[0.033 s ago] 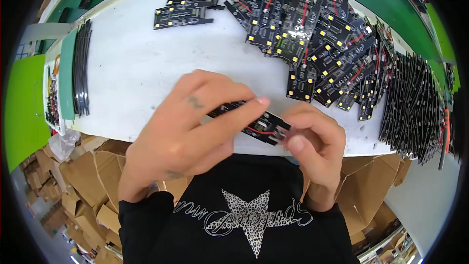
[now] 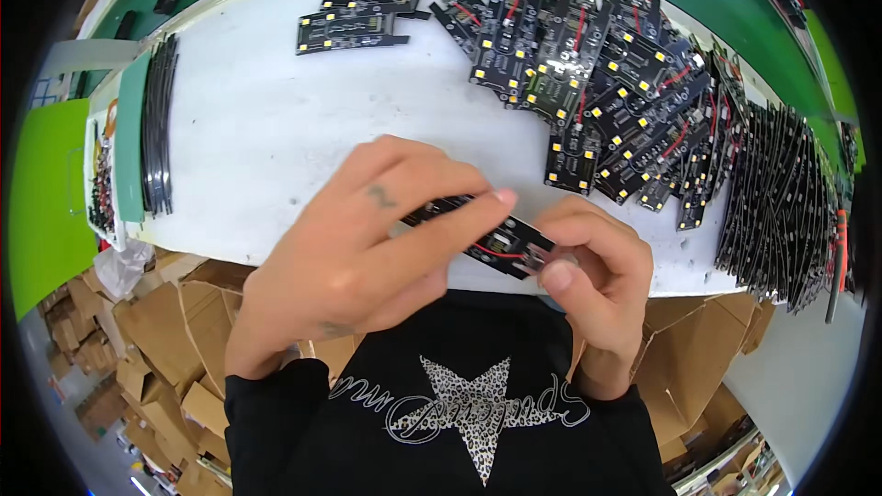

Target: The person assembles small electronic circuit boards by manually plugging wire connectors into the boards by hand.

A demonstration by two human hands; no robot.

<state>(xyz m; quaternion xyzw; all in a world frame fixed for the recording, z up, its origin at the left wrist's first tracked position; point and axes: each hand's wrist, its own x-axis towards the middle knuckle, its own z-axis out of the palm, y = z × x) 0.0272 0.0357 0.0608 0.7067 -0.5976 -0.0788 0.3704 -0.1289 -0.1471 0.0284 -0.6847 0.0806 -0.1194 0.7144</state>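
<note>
My left hand (image 2: 358, 239) is closed on a narrow black circuit board (image 2: 501, 248) with a red wire, its fingers across the board's upper face and hiding much of it. The board slants down to the right, above the table's near edge. At its lower right end, by a metal-looking connector (image 2: 535, 258), my right hand (image 2: 602, 266) has thumb and forefinger pinched together. What lies between those fingertips is mostly hidden; a small greyish bit shows there.
A heap of similar boards (image 2: 565, 83) covers the table's (image 2: 239, 119) right back. Two boards (image 2: 344, 32) lie far left. Thin black strips (image 2: 776, 202) are piled at the right edge, more (image 2: 158, 129) at the left beside a parts bin (image 2: 103, 179). Cardboard boxes (image 2: 156, 340) stand below.
The whole view has shifted slightly, with the table's things a little further right. My right fingertips have closed in at the board's connector end. My left hand keeps its hold.
</note>
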